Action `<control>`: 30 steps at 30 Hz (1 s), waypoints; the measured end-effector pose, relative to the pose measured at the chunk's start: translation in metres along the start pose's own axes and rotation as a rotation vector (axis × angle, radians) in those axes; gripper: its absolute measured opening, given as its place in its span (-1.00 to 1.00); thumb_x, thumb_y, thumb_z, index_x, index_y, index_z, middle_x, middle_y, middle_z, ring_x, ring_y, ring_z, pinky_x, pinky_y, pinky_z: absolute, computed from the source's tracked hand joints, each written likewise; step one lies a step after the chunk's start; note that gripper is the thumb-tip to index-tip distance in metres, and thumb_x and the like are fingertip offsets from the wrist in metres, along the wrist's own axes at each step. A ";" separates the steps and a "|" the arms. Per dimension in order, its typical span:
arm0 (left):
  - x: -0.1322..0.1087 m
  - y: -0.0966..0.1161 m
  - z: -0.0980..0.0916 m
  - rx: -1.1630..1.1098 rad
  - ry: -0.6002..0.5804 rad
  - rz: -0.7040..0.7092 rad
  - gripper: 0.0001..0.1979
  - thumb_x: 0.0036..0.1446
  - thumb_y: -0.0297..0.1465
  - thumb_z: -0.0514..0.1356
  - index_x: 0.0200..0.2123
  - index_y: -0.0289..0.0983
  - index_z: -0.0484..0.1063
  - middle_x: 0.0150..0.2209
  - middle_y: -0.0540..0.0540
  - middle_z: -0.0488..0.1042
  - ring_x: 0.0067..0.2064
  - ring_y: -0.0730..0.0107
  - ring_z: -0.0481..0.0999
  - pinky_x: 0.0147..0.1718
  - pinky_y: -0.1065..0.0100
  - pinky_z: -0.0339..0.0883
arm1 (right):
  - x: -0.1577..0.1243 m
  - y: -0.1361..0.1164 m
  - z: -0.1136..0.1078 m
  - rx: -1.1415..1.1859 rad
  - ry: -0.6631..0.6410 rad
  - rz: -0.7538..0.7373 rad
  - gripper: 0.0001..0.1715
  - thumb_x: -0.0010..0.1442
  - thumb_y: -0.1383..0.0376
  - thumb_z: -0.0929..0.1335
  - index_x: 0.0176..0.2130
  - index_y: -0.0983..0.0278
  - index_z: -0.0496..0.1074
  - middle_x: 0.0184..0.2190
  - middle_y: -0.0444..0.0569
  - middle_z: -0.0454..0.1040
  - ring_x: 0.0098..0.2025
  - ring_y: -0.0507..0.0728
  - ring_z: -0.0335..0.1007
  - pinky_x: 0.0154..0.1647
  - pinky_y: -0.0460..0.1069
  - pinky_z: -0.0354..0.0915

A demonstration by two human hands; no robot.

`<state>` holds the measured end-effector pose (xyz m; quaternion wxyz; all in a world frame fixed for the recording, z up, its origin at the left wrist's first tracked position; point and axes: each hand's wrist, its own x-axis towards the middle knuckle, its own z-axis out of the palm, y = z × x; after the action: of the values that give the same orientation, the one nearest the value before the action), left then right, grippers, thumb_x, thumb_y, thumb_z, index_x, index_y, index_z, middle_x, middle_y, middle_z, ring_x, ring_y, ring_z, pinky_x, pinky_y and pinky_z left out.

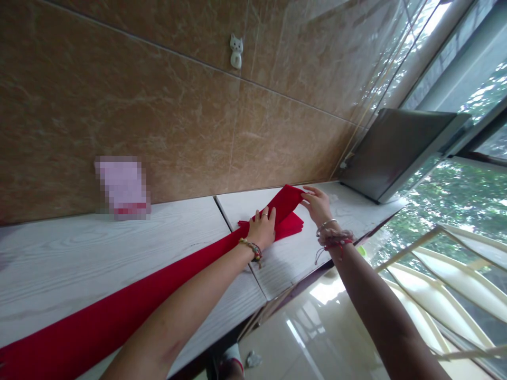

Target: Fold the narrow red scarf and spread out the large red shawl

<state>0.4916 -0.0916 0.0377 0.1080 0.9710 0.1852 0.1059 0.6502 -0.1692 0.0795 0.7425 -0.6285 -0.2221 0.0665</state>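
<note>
A long strip of red cloth (pixel 130 295) runs across the white wood-grain cabinet top (pixel 190 227) from the lower left. At its far end the cloth lies folded over itself in several layers. My left hand (pixel 262 228) rests flat on the folded part, fingers spread, a ring on one finger and a beaded bracelet at the wrist. My right hand (pixel 317 205) pinches the upper right corner of the folded cloth between thumb and fingers. That wrist bears a bangle and a scrunchie.
Brown marble tiles (pixel 158 121) with a white cat-shaped hook (pixel 236 51) rise behind the cabinet. A blurred pink packet (pixel 122 184) leans there. A dark grey box-like appliance (pixel 396 153) stands at the right end, near windows. A cream rack (pixel 447 279) is at lower right.
</note>
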 end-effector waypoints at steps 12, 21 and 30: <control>-0.011 -0.023 0.001 0.123 -0.120 0.187 -0.44 0.11 -0.39 -0.03 0.20 -0.33 0.02 0.26 -0.29 -0.05 0.25 -0.09 -0.11 0.03 -0.09 0.09 | -0.027 0.063 -0.031 -0.328 0.134 0.112 -0.67 -0.28 0.39 0.29 -0.38 0.34 0.43 -0.71 -0.22 0.28 -0.63 -0.01 0.21 -0.61 -0.10 0.19; -0.016 -0.026 0.002 0.173 -0.104 0.245 -0.45 0.12 -0.40 -0.01 0.20 -0.33 0.04 0.25 -0.29 -0.02 0.24 -0.08 -0.07 0.00 -0.05 0.14 | 0.000 0.058 -0.024 -0.677 0.018 0.060 -0.70 -0.13 0.32 0.34 -0.30 0.30 0.48 -0.55 -0.12 0.41 -0.50 0.04 0.30 -0.41 -0.06 0.22; -0.071 -0.104 -0.013 0.291 -0.068 0.333 -0.47 0.12 -0.45 -0.02 0.19 -0.31 0.06 0.24 -0.27 0.00 0.26 0.05 -0.12 0.11 0.06 0.00 | -0.042 0.072 0.037 -0.792 -0.325 -0.066 -0.50 0.02 0.42 0.30 -0.01 0.16 0.38 -0.40 -0.14 0.47 -0.38 0.04 0.34 -0.23 -0.06 0.25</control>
<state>0.3888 -0.0220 0.0121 -0.0460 0.9965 0.0318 0.0614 0.6102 -0.1371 0.0034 0.4008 -0.8390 -0.3645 0.0504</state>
